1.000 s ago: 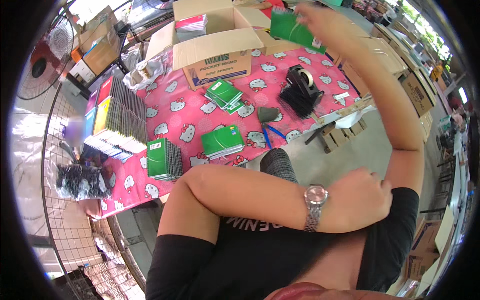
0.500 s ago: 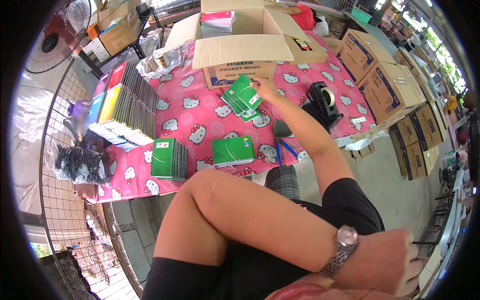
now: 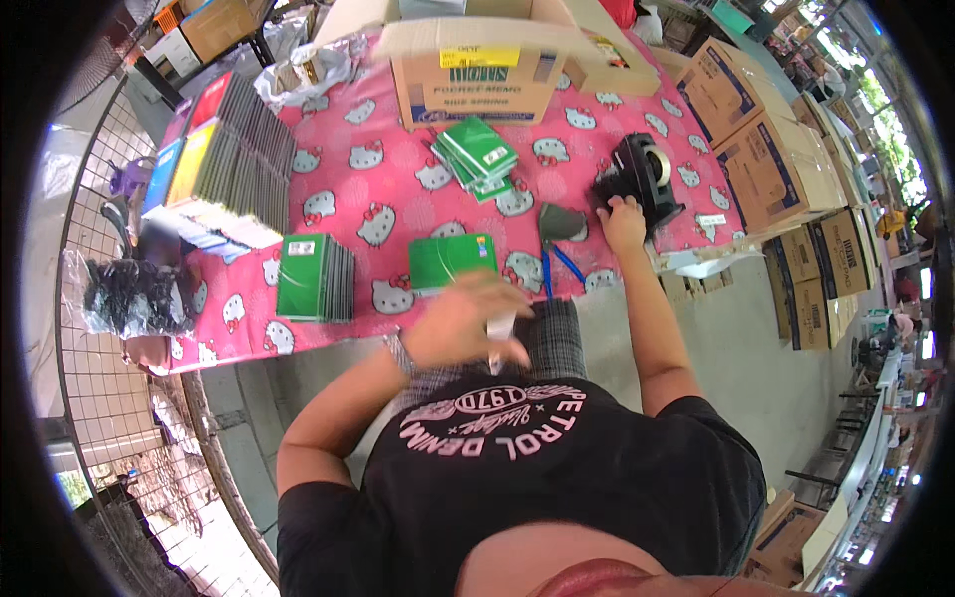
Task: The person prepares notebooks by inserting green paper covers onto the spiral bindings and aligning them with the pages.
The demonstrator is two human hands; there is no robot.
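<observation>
Green notebook stack (image 3: 446,257) lay flat, cover up, by the tabletop's (image 3: 333,179) near edge; small coloured patch at its right end, near side partly hidden behind the blurred left hand (image 3: 460,320). Small white piece (image 3: 500,326) showed at that hand, couldn't tell if held. Black tape dispenser (image 3: 661,191), pale roll mounted, stood right, dark bundle (image 3: 611,185) along its left side, right hand (image 3: 624,224) at the bundle's near end.

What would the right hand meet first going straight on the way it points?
The right hand would probably meet the black bundle beside the tape dispenser first; it appears to be right at the bundle's near edge, but contact is unclear.
</observation>
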